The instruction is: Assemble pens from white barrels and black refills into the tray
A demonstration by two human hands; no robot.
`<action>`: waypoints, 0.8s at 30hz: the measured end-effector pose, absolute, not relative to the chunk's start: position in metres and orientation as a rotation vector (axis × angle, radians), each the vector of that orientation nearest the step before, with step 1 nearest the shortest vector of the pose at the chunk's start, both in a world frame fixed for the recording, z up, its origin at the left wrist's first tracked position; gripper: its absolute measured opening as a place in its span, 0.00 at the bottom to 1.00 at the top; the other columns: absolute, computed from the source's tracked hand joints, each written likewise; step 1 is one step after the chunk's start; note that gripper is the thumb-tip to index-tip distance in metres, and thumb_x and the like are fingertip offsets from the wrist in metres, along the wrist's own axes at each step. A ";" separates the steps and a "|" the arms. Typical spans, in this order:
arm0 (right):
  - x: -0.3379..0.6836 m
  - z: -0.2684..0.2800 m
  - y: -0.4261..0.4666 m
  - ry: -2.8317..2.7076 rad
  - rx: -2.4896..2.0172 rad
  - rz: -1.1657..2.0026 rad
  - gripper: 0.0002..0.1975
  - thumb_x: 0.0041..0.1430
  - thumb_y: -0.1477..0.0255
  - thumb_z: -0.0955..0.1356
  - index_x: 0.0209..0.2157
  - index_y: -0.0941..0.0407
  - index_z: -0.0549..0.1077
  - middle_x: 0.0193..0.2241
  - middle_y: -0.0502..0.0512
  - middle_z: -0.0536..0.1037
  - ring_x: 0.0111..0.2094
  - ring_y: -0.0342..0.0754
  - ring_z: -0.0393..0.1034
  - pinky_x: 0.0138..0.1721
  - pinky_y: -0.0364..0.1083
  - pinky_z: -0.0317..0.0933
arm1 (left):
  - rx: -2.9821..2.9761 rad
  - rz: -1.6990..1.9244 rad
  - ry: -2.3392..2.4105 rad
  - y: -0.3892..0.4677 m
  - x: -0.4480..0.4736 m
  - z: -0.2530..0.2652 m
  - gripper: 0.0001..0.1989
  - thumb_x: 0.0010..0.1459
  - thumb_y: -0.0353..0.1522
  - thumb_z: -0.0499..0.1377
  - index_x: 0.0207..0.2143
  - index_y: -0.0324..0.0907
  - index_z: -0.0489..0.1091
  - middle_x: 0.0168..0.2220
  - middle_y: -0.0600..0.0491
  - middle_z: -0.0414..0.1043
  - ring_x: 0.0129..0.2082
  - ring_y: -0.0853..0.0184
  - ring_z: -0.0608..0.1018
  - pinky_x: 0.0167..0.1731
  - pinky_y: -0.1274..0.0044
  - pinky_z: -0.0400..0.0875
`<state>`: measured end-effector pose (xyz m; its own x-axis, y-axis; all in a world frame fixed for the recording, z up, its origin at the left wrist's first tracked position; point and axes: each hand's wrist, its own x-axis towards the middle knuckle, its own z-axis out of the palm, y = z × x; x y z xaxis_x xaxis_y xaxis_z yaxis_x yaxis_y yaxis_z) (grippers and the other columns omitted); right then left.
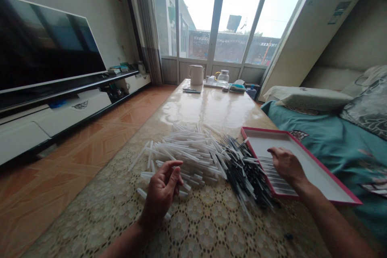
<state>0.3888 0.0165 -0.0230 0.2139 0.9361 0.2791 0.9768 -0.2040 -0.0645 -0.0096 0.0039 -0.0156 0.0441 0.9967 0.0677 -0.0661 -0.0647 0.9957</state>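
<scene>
My left hand (165, 185) hovers at the near left edge of a pile of white translucent plastic tubes (190, 149). Its fingers curl loosely, the thumb stands apart from the index finger, and nothing shows between them. My right hand (287, 165) is over a shallow red-rimmed box tray (326, 177), fingers bent together and pointing left. Whatever its fingertips may hold is too small to make out. Beneath it, a row of slim clear tubes (267, 167) lies side by side along the tray's left part. Dark thin sticks (250, 173), like pen refills, are heaped between pile and tray.
The long table (211, 109) has a patterned cover. At its far end stand a light jug (196, 75), a glass teapot (223, 77) and a tissue pack (238, 84). A sofa (281, 113) borders the right side; a TV cabinet (69, 109) is at left.
</scene>
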 end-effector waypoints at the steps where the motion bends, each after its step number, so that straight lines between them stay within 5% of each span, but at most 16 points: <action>1: 0.377 -0.020 0.016 -1.812 -2.215 -0.257 0.15 0.62 0.76 0.59 0.42 0.61 0.76 0.40 0.65 0.78 0.43 0.54 0.71 0.45 0.48 0.59 | 1.228 1.252 1.097 0.004 -0.010 -0.015 0.18 0.55 0.44 0.60 0.41 0.40 0.70 0.19 0.59 0.68 0.14 0.75 0.65 0.13 0.84 0.58; 8: 0.249 -0.004 -0.004 -2.002 -1.608 0.123 0.07 0.61 0.75 0.62 0.35 0.55 0.72 0.33 0.55 0.76 0.37 0.50 0.70 0.38 0.47 0.63 | 1.223 1.213 1.101 0.004 -0.008 -0.015 0.19 0.54 0.45 0.61 0.40 0.39 0.70 0.19 0.59 0.67 0.14 0.76 0.64 0.13 0.85 0.58; 17: 0.206 -0.025 -0.009 -2.097 -1.770 -0.108 0.11 0.52 0.85 0.62 0.33 0.56 0.68 0.32 0.57 0.72 0.36 0.52 0.66 0.38 0.48 0.60 | 1.284 1.074 1.041 -0.001 -0.005 -0.026 0.17 0.56 0.44 0.59 0.39 0.39 0.70 0.20 0.57 0.68 0.14 0.76 0.65 0.13 0.85 0.57; 24: 0.212 -0.018 -0.014 -2.008 -1.591 0.269 0.09 0.53 0.83 0.63 0.33 0.56 0.67 0.32 0.54 0.70 0.36 0.49 0.65 0.37 0.46 0.60 | 1.195 0.899 0.950 -0.003 0.000 -0.024 0.21 0.52 0.47 0.62 0.35 0.37 0.71 0.22 0.55 0.71 0.15 0.73 0.71 0.13 0.82 0.65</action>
